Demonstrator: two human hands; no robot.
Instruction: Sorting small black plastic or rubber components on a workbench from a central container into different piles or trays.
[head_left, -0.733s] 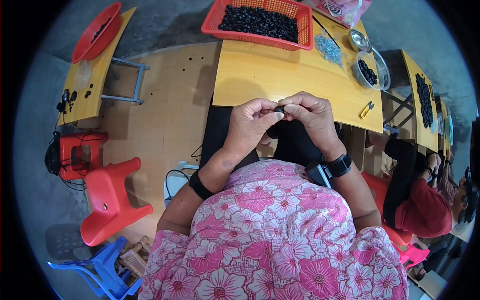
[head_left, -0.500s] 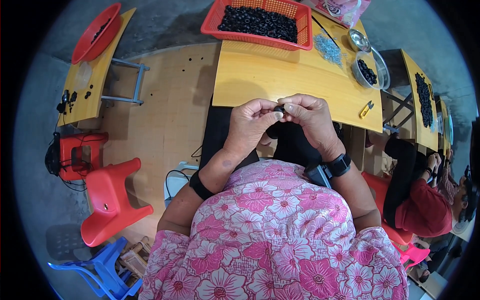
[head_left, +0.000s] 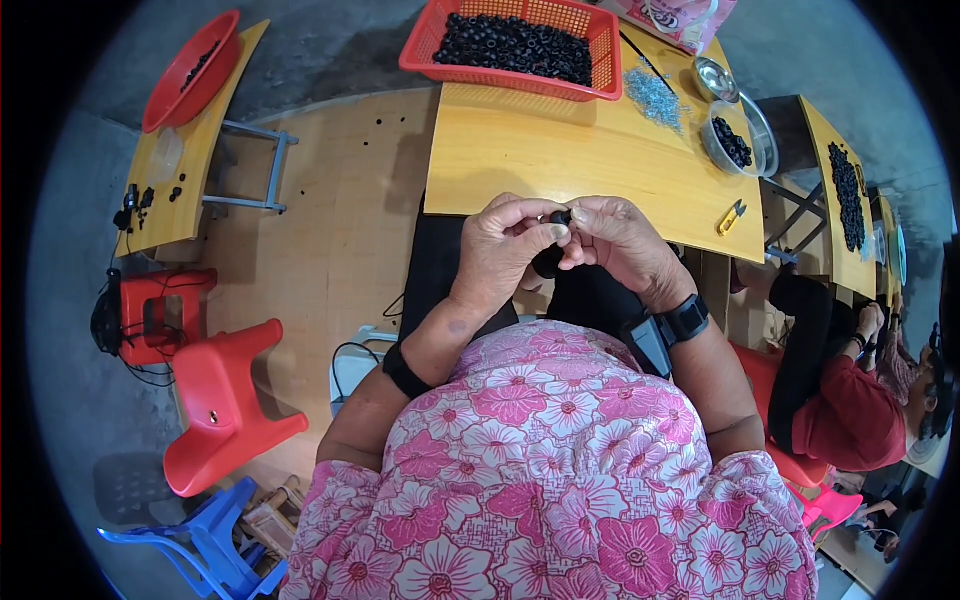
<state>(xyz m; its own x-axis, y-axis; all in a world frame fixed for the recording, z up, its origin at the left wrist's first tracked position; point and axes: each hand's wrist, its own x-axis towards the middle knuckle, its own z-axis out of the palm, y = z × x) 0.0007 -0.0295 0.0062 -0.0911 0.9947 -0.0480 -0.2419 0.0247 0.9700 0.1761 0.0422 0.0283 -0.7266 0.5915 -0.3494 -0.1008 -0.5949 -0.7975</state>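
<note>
My left hand (head_left: 500, 245) pinches a small black round part (head_left: 560, 217) between thumb and forefinger, just past the near edge of the table. From the other side, the thumb and forefinger of my right hand (head_left: 628, 245) are closed at the same part, while its lower fingers curl loosely beneath. Whether the right fingertips also hold something tiny cannot be made out. Ahead on the table, a red plastic basket (head_left: 408, 55) holds many similar black parts. Yellow-handled thread snips (head_left: 731, 217) lie to the right of my hands.
A heap of clear bluish bits (head_left: 652, 97), a metal bowl (head_left: 717, 79) and a clear tub (head_left: 712, 150) with black parts stand on the table's right side. At far right sits a person in red (head_left: 850, 415). Red stools (head_left: 225, 400) stand left.
My right hand has tilted and shifted slightly right and down, its lower fingers now showing below the black part. The left hand keeps its pinch, and more of the part shows.
</note>
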